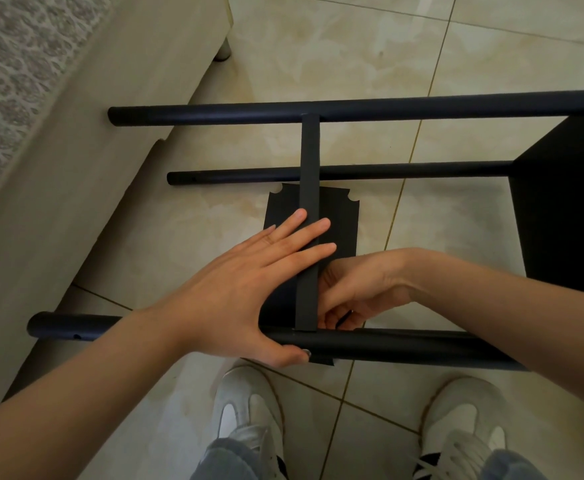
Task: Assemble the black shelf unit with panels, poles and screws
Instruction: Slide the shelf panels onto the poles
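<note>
Now left hand [249,275] flat on panel [309,150].

Head view, steeply down, near shelf unit [309,150]

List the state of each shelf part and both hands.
Left hand: fingers straight, laid across middle panel, thumb on near pole.
Right hand: fingers curled beside middle panel; contents unclear.
Middle panel: on edge, between near pole and far pole.
End panel: at the poles' right ends.
Notched panel: flat on floor.
</note>
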{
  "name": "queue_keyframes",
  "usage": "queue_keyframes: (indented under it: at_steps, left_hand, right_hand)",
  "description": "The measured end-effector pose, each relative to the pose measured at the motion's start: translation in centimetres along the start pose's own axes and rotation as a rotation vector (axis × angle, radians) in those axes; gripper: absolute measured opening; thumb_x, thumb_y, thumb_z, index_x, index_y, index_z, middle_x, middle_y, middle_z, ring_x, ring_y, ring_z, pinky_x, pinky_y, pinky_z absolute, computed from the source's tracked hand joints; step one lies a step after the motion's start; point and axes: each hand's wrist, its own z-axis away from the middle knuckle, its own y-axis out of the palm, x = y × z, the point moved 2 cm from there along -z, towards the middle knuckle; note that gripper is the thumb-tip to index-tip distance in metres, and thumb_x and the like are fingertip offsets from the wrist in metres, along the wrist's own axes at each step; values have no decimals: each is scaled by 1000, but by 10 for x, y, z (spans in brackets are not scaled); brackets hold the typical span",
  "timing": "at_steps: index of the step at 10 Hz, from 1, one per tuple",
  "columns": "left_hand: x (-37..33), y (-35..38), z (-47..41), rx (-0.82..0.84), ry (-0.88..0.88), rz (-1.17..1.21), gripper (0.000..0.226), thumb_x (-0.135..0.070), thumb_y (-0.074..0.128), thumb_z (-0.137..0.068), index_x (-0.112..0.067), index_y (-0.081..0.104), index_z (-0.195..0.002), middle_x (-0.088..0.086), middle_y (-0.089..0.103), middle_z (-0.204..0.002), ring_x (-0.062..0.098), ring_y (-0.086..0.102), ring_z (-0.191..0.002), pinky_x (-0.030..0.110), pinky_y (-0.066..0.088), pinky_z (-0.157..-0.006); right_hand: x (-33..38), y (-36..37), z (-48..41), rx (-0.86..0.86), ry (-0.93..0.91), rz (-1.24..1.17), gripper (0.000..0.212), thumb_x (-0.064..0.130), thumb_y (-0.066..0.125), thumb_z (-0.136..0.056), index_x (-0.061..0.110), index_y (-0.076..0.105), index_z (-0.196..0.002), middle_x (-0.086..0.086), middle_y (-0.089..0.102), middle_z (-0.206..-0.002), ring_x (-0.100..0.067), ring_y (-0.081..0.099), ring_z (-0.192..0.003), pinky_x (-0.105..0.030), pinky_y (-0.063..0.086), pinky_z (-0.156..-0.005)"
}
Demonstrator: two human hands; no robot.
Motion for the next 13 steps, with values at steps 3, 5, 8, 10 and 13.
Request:
queue_keyframes:
  at_steps: [3, 5, 8, 10, 13]
  left_hand:
    - [0, 0, -1, 5, -1, 1, 109, -76, 63, -72, -33, 14, -159, -19, -6, -167, 7, -12, -153, 32, 4, -117]
    - [1, 1, -1, 4, -1, 3, 109, -76, 63, -72, -34, 14, -159, -19, -7, -167, 7, -12, -153, 33, 5, -117]
    - [0, 1, -1, 4, -2, 6, 109, -76, 64, -72, -34, 14, -159, -19, -7, -167, 7, -13, -153, 32, 4, -116]
    - [-1, 0, 0, 6, -5, 17, 109, -74, 65, -72, -34, 15, -159, -19, -6, -167, 7, -12, -153, 32, 5, -117]
    - [-1, 0, 0, -1, 2, 6, 109, -74, 65, -72, -33, 15, -159, -19, -6, -167, 7, -13, -153, 30, 5, -116]
  right_hand:
    - [-1, -5, 1, 14, -14, 3, 14, 11, 62, -92, 16, 75, -89, -5, 70, -88, -16, 64, -84, -32, 50, -86]
    - [0, -2, 1, 16, -24, 5, 22, 9, 61, -94, 5, 67, -115, -9, 68, -98, -21, 63, -91, -34, 51, -89]
    - [2, 0, 1, 13, -14, 6, 21, 12, 60, -94, 7, 66, -114, -8, 69, -94, -19, 64, -86, -36, 50, -89]
    - [0, 1, 2, 14, -17, -5, 16, 14, 60, -95, 10, 69, -107, -7, 68, -91, -19, 63, -85, -35, 51, -86]
    - [0, 2, 0, -42, -53, 39, 28, 16, 60, -96, 0, 63, -119, -18, 66, -108, -25, 63, -97, -40, 49, -96]
